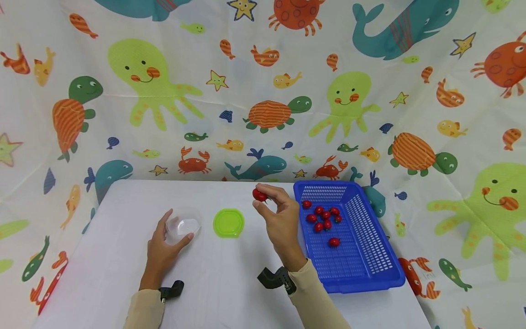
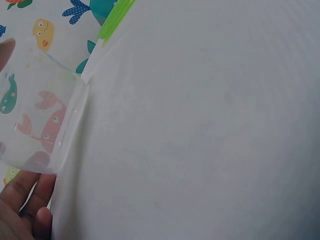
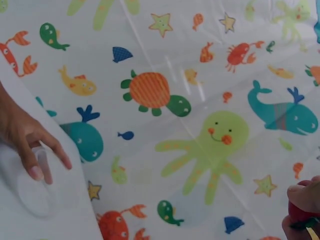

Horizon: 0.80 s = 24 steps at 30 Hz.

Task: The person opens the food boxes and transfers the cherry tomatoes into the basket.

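My left hand (image 1: 163,246) holds a clear plastic container (image 1: 183,227), thumb on one side and fingers on the other. In the left wrist view the see-through container (image 2: 42,112) stands on the table, with fingers (image 2: 30,197) against its side. My right hand (image 1: 284,219) is raised beside the blue basket and pinches a red cherry tomato (image 1: 260,195) between thumb and fingertips. That tomato (image 3: 303,206), with a green stem, shows at the right edge of the right wrist view. Several cherry tomatoes (image 1: 334,242) lie in the blue basket (image 1: 357,284).
A round light-green lid (image 1: 228,223) lies flat on the white table (image 1: 222,283) between the two hands. The basket's raised walls stand at the right side of the table. A sea-animal printed cloth (image 1: 230,96) hangs behind and around the table.
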### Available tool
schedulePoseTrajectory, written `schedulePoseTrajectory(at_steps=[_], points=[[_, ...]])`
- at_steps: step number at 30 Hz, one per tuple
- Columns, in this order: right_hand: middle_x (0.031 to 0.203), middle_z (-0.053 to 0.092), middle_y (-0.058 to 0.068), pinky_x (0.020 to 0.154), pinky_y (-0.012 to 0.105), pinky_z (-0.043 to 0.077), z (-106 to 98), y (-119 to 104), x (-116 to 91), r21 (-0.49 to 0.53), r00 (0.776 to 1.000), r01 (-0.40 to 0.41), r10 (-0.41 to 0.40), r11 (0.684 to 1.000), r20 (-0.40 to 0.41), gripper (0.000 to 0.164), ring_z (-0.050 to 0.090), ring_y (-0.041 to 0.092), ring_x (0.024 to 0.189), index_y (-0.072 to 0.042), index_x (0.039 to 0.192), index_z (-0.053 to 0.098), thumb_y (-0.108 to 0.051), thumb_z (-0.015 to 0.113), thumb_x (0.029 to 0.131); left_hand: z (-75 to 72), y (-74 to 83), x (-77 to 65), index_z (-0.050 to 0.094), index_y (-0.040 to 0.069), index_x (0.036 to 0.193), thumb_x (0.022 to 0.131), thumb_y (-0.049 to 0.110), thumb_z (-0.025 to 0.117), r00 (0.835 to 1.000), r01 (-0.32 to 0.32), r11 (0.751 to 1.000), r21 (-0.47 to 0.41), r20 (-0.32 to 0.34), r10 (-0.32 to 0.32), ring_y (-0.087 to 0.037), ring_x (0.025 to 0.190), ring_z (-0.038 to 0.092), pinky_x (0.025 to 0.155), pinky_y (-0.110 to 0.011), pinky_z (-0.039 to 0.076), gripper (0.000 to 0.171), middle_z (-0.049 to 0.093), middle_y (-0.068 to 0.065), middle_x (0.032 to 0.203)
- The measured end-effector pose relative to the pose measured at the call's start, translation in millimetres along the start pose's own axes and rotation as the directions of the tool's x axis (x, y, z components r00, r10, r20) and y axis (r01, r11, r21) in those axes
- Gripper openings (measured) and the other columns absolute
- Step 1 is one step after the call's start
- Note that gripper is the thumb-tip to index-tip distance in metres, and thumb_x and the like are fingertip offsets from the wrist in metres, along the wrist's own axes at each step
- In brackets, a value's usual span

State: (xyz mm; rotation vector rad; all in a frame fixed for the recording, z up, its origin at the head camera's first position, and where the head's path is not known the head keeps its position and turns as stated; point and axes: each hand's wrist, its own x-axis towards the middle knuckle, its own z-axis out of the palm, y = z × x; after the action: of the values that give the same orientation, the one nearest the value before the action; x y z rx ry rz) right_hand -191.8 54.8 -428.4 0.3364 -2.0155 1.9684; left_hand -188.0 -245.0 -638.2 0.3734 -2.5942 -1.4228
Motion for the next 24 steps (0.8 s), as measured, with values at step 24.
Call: schedulePoseTrajectory(at_steps=[24], points=[[0.126,0.067,-0.001,0.096,0.033,0.057,-1,20,4,0.014,1.0,0.003,-0.004,1.0,0.011,0.037,0.065,0.02,0.117,-0.024,0.125,0.07,-0.016,0.074,0.09,0.7,1.2,1.1,0.014,0.051,0.155,0.079,0.057,0.078,1.0,0.021,1.0,-0.002,0.014,-0.021,-0.043,0.141,0.034,0.106,-0.074,0.03,0.099,0.034,-0.008,0.161]])
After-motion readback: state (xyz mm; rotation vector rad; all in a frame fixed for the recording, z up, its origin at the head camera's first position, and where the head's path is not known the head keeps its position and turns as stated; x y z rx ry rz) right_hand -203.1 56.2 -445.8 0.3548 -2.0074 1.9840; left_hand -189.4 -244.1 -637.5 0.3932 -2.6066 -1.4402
